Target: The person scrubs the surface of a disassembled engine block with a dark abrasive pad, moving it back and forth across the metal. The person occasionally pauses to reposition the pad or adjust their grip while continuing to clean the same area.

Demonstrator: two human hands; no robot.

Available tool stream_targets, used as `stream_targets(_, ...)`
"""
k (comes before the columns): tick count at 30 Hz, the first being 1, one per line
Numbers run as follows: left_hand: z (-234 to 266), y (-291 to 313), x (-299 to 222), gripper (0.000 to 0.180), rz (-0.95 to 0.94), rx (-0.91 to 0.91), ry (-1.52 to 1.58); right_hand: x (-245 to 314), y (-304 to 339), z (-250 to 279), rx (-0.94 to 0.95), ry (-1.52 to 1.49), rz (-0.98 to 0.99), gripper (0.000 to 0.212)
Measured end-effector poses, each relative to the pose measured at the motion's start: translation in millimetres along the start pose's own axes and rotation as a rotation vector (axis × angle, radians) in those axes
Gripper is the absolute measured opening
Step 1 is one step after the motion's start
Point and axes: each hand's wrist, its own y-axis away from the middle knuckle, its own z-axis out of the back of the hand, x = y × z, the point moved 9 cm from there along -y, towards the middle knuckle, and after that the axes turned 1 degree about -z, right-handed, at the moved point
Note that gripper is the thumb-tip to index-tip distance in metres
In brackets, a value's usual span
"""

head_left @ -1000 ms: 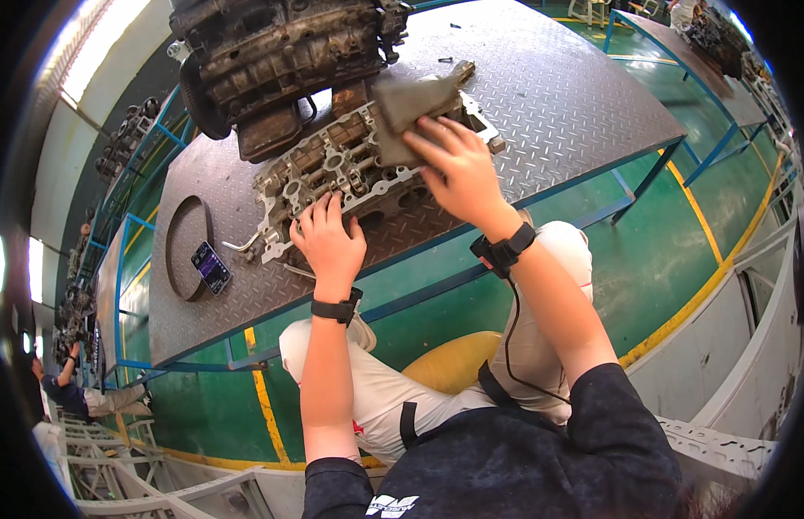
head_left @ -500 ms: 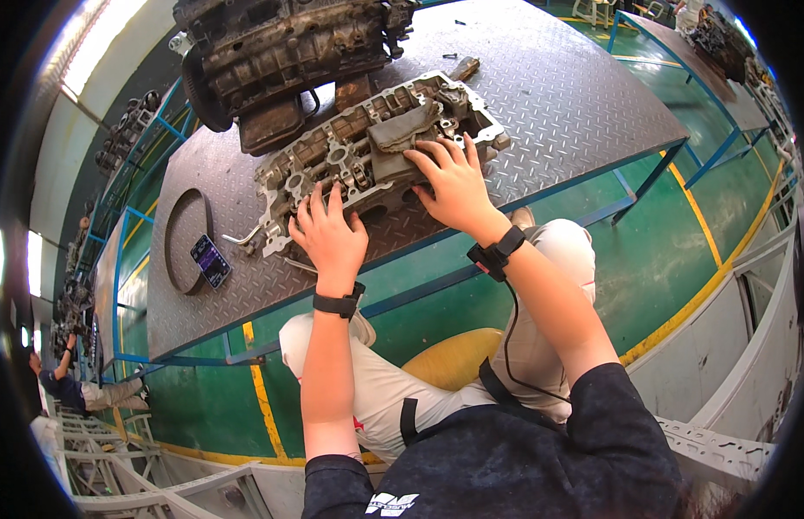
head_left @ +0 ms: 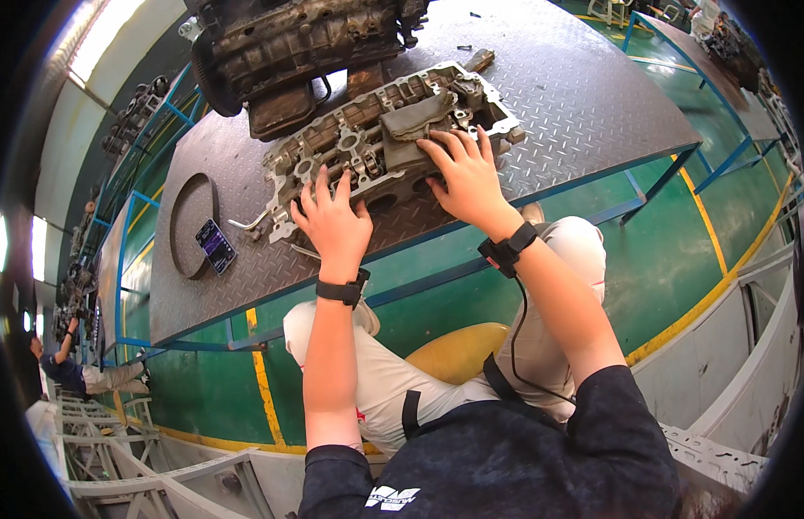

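Now, casting: grimy ribbed metal cylinder head [head_left: 376,143] on the checker-plate table [head_left: 592,95].
Left hand [head_left: 333,225]: fingers spread flat on its edge.
Right hand [head_left: 467,177]: fingers splayed, pressing its grey rag [head_left: 415,121].

Engine block [head_left: 298,48] at far table [head_left: 592,78] edge; phone [head_left: 216,246] beside rubber ring [head_left: 179,233], left; yellow stool [head_left: 458,350] below.

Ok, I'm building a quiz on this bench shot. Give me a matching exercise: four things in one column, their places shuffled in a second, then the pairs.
Things:
1. left hand
2. right hand
3. phone
4. engine block

Places:
A. far end of the bench
B. on the grey rag
C. on the near edge of the cylinder head
D. beside the rubber ring

Pairs: 1-C, 2-B, 3-D, 4-A
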Motion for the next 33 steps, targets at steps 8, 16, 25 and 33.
stream_targets(8,5.3,-2.1,0.3,0.063,0.009,-0.041,0.070,0.7,0.1,0.7,-0.019,0.003,-0.005,0.069)
stream_targets(16,3.9,-2.6,0.6,0.064,-0.015,0.011,0.031,1.1,0.3,1.6,-0.027,-0.004,-0.002,0.069)
stream_targets(25,3.6,-3.2,-0.1,0.063,0.008,0.014,0.009,0.3,0.0,-1.1,-0.015,0.016,-0.014,0.070)
stream_targets(33,3.5,-2.7,0.9,0.064,0.045,0.011,0.019,1.5,-0.2,0.9,-0.026,0.004,-0.009,0.068)
